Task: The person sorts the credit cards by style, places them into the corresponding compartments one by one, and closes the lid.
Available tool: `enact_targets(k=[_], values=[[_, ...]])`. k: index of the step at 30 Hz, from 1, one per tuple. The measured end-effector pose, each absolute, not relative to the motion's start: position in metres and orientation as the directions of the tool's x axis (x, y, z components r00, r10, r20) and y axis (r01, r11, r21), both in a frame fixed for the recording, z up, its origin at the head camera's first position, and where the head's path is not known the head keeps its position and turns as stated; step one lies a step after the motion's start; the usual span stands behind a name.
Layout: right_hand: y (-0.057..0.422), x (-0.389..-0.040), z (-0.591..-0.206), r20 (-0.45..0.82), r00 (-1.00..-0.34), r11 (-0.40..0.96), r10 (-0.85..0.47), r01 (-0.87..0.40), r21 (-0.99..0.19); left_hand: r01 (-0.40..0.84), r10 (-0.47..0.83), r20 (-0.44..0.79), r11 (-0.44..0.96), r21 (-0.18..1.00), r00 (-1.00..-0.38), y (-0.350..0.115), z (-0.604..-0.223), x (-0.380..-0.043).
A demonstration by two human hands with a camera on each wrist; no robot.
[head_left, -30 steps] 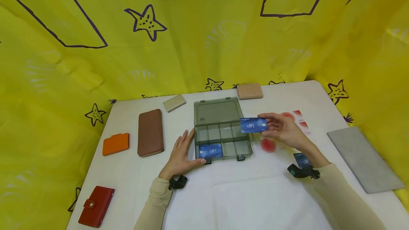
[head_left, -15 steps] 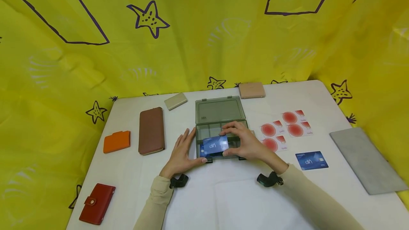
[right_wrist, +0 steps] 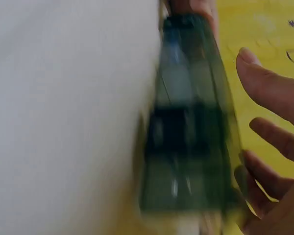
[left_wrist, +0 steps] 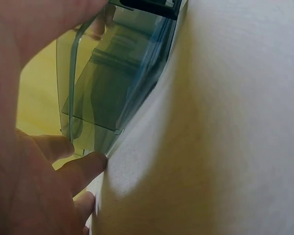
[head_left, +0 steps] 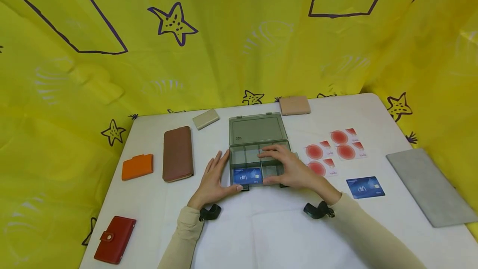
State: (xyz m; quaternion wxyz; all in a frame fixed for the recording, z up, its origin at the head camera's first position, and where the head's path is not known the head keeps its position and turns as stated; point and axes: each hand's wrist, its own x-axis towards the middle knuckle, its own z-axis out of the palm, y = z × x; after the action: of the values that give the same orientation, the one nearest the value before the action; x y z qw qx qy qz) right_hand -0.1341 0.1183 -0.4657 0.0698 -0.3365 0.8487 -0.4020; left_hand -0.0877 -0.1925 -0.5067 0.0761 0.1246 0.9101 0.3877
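The blue VIP card has gone from the right hand, its wrist view showing parted fingers, into the translucent box beside the spread left hand, lettering readable only in the head view

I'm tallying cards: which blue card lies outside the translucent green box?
The blue rectangular card beside the grey rectangular panel; the other is inside the translucent green box.

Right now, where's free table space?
Widest: white table in front of the box, between left sleeve and right sleeve. Also the far corner behind the red-printed cards, right of the tan case, and between red wallet and left sleeve. Crowded: the box, left hand at its side, right hand over it, plus those cards just right.
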Motion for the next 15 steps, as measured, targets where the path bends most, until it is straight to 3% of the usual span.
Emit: enact_targets(k=[5,8,15], values=[[0.185,-0.137,-0.454,0.213,-0.790,0.502,-0.574,-0.545,-0.671,0.173,0.293,-0.037,0.657,0.733,-0.955,-0.190,-0.506,-0.088],[0.234,-0.134,-0.444,0.181,-0.831,0.581,-0.525,-0.505,-0.638,0.174,0.293,-0.035,0.657,0.734,-0.956,-0.190,-0.506,-0.088],[0.328,-0.108,-0.436,-0.096,-0.911,0.797,-0.401,-0.295,-0.528,0.160,0.280,-0.043,0.661,0.733,-0.959,-0.190,-0.504,-0.086]])
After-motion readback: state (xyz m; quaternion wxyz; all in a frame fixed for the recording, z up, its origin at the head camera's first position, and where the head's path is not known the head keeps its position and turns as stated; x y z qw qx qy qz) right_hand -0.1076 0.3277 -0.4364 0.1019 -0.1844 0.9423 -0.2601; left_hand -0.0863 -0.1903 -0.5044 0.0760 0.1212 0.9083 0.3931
